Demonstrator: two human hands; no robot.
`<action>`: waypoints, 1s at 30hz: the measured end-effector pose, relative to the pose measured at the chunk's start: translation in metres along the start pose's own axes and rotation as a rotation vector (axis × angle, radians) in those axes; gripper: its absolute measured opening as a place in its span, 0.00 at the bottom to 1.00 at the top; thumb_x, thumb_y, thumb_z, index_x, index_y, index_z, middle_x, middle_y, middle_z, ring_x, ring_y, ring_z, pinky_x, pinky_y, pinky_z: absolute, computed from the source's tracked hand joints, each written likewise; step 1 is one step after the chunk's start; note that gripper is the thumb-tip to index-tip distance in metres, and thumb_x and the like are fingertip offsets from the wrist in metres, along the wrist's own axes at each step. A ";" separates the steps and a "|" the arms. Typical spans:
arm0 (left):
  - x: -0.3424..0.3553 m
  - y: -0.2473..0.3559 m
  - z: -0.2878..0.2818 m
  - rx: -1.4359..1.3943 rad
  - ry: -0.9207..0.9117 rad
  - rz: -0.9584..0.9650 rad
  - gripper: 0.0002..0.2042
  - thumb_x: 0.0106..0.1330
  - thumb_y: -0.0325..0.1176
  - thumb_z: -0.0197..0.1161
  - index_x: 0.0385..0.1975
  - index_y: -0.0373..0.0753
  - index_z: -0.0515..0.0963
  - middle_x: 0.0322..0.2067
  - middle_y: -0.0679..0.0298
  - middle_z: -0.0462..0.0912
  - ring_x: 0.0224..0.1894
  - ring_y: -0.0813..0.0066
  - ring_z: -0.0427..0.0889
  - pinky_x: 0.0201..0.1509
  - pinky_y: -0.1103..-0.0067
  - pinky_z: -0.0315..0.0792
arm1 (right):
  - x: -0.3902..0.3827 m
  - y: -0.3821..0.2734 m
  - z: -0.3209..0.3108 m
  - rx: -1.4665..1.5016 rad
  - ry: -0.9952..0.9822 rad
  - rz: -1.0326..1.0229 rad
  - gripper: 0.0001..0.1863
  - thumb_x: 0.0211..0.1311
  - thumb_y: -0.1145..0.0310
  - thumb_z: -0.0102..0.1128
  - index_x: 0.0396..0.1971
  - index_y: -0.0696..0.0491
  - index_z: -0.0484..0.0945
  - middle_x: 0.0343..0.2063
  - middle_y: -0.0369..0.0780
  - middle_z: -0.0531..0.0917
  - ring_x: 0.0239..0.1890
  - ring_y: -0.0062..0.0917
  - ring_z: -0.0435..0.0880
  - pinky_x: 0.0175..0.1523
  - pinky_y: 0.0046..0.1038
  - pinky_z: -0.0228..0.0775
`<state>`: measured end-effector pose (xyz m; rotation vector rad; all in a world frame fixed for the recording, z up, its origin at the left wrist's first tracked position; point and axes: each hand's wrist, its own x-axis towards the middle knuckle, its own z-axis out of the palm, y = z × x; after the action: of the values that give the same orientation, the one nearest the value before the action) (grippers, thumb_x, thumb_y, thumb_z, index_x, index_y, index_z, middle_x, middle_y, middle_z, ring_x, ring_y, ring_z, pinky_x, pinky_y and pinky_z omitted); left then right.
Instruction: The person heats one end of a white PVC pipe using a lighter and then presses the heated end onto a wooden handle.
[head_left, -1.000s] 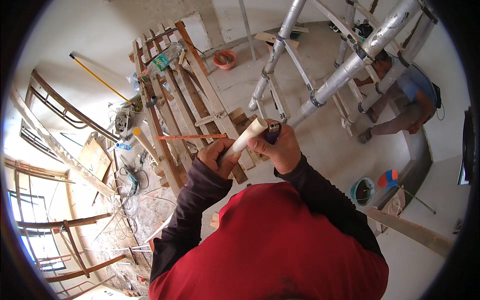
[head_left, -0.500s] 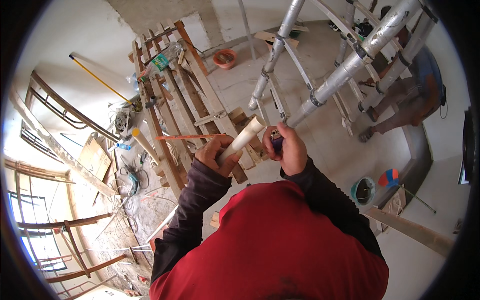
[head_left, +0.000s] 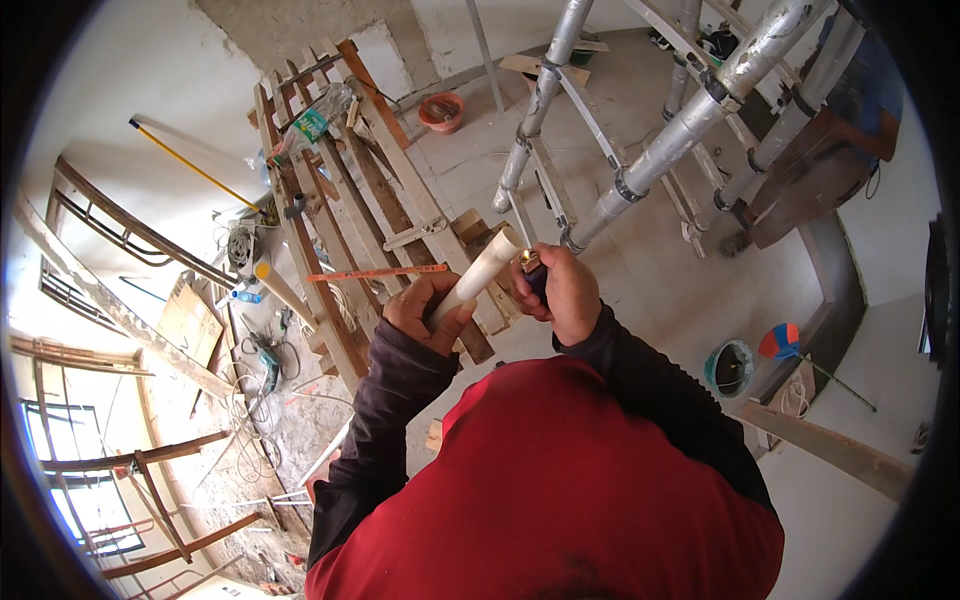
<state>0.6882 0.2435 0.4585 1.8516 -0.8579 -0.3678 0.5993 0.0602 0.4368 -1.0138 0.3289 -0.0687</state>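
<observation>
My left hand [head_left: 428,310] is wrapped round a white plastic pipe [head_left: 484,268], tilted with its open end up and to the right. A thin orange strip [head_left: 375,272], like a hacksaw blade, sticks out leftward from beside the same fingers; whether they grip it is hard to tell. Close to the pipe's open end, my right hand [head_left: 568,295] is closed round a dark lighter [head_left: 535,272] with a metal top. A small bright glow, like a flame, shows at the lighter's top, just beside the pipe's rim.
Beyond my hands lies a stand of wooden planks [head_left: 370,170]. A silver ladder [head_left: 680,135] rises at the right, with another person [head_left: 815,175] behind it. An orange basin [head_left: 441,112], a bucket [head_left: 729,367], a green power tool [head_left: 268,368] and loose cables [head_left: 255,430] lie around.
My right hand has brought the lighter leftward to the pipe's end, and a glow now shows at its top. The person behind the ladder has shifted position.
</observation>
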 end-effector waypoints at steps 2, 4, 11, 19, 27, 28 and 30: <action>-0.001 -0.004 -0.001 -0.002 -0.008 -0.008 0.16 0.62 0.39 0.66 0.40 0.33 0.76 0.26 0.60 0.81 0.28 0.72 0.81 0.36 0.77 0.74 | 0.000 -0.001 0.001 0.003 -0.029 -0.011 0.26 0.66 0.49 0.32 0.16 0.53 0.65 0.10 0.33 0.63 0.11 0.17 0.58 0.16 0.20 0.46; -0.001 -0.007 -0.002 0.009 -0.015 0.006 0.16 0.64 0.41 0.64 0.40 0.33 0.76 0.25 0.61 0.81 0.27 0.73 0.80 0.35 0.78 0.74 | 0.000 -0.003 0.004 0.017 -0.027 -0.018 0.26 0.67 0.50 0.32 0.16 0.53 0.66 0.10 0.33 0.63 0.11 0.17 0.58 0.15 0.20 0.46; 0.000 0.000 -0.002 -0.010 -0.058 -0.002 0.18 0.70 0.46 0.56 0.41 0.32 0.76 0.22 0.65 0.78 0.23 0.78 0.79 0.30 0.80 0.73 | 0.003 -0.004 0.002 0.041 -0.009 0.018 0.25 0.68 0.52 0.32 0.19 0.54 0.66 0.12 0.34 0.65 0.11 0.16 0.58 0.15 0.19 0.47; 0.000 -0.001 -0.002 -0.075 -0.076 -0.068 0.20 0.71 0.48 0.54 0.41 0.34 0.75 0.23 0.66 0.78 0.25 0.80 0.78 0.32 0.80 0.73 | 0.000 -0.007 0.008 0.045 0.024 0.050 0.23 0.69 0.52 0.35 0.22 0.53 0.67 0.13 0.35 0.67 0.12 0.16 0.59 0.17 0.19 0.49; 0.002 -0.003 0.000 -0.014 -0.011 -0.020 0.19 0.60 0.45 0.68 0.36 0.34 0.73 0.22 0.65 0.78 0.24 0.79 0.77 0.30 0.80 0.72 | 0.000 -0.008 0.007 0.068 0.028 0.032 0.20 0.69 0.54 0.35 0.26 0.54 0.66 0.16 0.36 0.70 0.13 0.17 0.59 0.17 0.20 0.50; 0.003 -0.003 -0.002 -0.002 -0.027 -0.037 0.19 0.61 0.45 0.68 0.36 0.34 0.73 0.22 0.65 0.78 0.23 0.79 0.77 0.29 0.80 0.72 | 0.000 -0.008 0.005 0.057 0.004 0.032 0.20 0.69 0.54 0.35 0.26 0.54 0.67 0.16 0.36 0.70 0.13 0.17 0.59 0.17 0.20 0.50; 0.003 -0.004 -0.003 -0.003 -0.040 -0.033 0.18 0.61 0.45 0.67 0.34 0.34 0.74 0.21 0.64 0.78 0.23 0.79 0.77 0.28 0.80 0.72 | 0.002 -0.007 0.002 0.034 -0.046 0.031 0.21 0.69 0.53 0.36 0.25 0.54 0.67 0.16 0.36 0.70 0.13 0.16 0.59 0.18 0.19 0.50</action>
<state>0.6936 0.2446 0.4571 1.8626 -0.8546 -0.4282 0.6020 0.0580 0.4430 -0.9751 0.3004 -0.0234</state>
